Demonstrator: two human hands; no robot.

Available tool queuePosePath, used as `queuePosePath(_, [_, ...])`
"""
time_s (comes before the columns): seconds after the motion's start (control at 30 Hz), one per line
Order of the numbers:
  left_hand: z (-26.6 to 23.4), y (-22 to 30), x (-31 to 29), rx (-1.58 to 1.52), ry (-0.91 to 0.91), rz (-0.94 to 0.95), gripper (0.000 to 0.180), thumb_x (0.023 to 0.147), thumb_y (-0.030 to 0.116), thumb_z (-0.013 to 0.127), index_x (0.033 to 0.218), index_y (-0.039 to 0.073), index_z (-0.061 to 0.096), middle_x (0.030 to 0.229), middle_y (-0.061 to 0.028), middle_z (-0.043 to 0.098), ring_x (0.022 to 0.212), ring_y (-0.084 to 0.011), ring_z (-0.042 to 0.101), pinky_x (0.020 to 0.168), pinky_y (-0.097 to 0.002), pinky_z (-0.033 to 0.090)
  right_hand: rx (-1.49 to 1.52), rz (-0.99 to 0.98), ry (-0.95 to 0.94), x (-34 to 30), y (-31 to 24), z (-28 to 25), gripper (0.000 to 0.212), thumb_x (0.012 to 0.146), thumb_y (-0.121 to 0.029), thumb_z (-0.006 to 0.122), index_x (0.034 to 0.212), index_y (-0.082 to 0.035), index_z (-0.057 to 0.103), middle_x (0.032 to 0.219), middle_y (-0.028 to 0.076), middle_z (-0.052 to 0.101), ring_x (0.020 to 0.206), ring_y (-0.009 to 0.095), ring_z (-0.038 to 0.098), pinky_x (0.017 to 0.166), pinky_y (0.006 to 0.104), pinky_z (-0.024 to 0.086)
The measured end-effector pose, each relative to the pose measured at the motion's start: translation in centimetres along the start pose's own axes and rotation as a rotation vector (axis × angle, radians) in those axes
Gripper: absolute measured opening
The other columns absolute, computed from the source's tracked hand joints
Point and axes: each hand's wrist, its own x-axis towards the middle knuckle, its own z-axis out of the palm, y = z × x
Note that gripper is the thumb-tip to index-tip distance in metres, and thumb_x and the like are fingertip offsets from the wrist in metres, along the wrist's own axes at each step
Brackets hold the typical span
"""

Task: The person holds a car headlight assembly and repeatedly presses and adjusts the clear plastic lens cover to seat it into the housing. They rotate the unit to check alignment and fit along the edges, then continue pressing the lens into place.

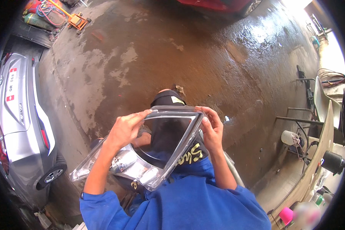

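A clear plastic car headlight lens (151, 178) with silvery parts at its lower left lies tilted across my lap. My left hand (125, 129) reaches over it, fingers closed on the top edge near the upper left corner. Something small and pale shows at those fingertips, too small to name. At the upper right corner my right hand (213, 128) grips the rim, thumb on the near face and fingers behind. Through the transparent part I see dark shorts (166, 134) with yellow lettering. My left forearm hides some of the lens.
A silver car (21, 122) stands close on the left. Beyond it are an orange floor jack (78, 21) and gas cylinders (37, 21). A red car (218, 4) is at the far side of the wet floor. A pale chair (326, 101) and wooden board (308, 165) line the right.
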Motion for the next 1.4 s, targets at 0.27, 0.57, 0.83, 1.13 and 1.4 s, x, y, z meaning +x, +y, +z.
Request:
queuePosePath(0.27, [-1.4, -0.2, 0.0, -0.009, -0.093, -0.032, 0.061, 0.08, 0.003, 0.076, 0.14, 0.012, 0.062, 0.118, -0.0164, 0.073, 0.101, -0.0348, 0.072, 0.088, -0.0405, 0.057, 0.021, -0.04, -0.094, 0.2, -0.9, 0.1, 0.039, 0.106, -0.021, 0.055, 0.138, 0.001, 0.053, 0.141, 0.019, 0.058, 0.133, 0.028, 0.055, 0.109, 0.0433, 0.048])
queuePosePath(0.57, [-3.0, 1.4, -0.1, 0.0, -0.133, -0.009, 0.063, 0.083, -0.001, 0.071, 0.143, 0.016, 0.06, 0.121, -0.0159, 0.07, 0.101, -0.0339, 0.071, 0.087, -0.0405, 0.059, -0.002, -0.074, -0.043, 0.2, -2.1, 2.5, 0.026, 0.099, -0.013, 0.066, 0.122, -0.002, 0.06, 0.134, 0.014, 0.061, 0.131, 0.024, 0.054, 0.114, 0.0393, 0.038])
queuePosePath(0.83, [-3.6, 1.8, -0.2, 0.163, -0.193, 0.046, 0.06, 0.088, 0.003, 0.068, 0.145, 0.017, 0.056, 0.122, -0.0128, 0.069, 0.094, -0.0314, 0.072, 0.076, -0.0402, 0.062, -0.037, -0.226, -0.034, -0.3, -0.8, 2.8, 0.025, 0.095, -0.005, 0.068, 0.119, -0.002, 0.061, 0.136, 0.017, 0.06, 0.132, 0.027, 0.054, 0.114, 0.0408, 0.038])
queuePosePath(1.13, [-3.1, 1.6, -0.6, 0.244, -0.184, 0.061, 0.058, 0.091, 0.007, 0.068, 0.146, 0.017, 0.055, 0.122, -0.0145, 0.069, 0.095, -0.0316, 0.073, 0.077, -0.0401, 0.063, 0.059, -0.19, -0.048, -0.4, -0.5, 2.8, 0.021, 0.097, -0.005, 0.063, 0.116, -0.004, 0.054, 0.139, 0.021, 0.055, 0.134, 0.029, 0.051, 0.116, 0.044, 0.035])
queuePosePath(1.4, [-2.3, 2.4, -3.0, 0.436, 0.082, 0.252, 0.061, 0.08, 0.002, 0.075, 0.139, 0.007, 0.059, 0.11, -0.0154, 0.073, 0.1, -0.031, 0.074, 0.088, -0.0396, 0.062, 0.148, -0.276, -0.021, -1.9, -0.9, 3.4, 0.046, 0.093, -0.005, 0.066, 0.13, -0.007, 0.039, 0.137, 0.025, 0.054, 0.13, 0.032, 0.055, 0.107, 0.0473, 0.048])
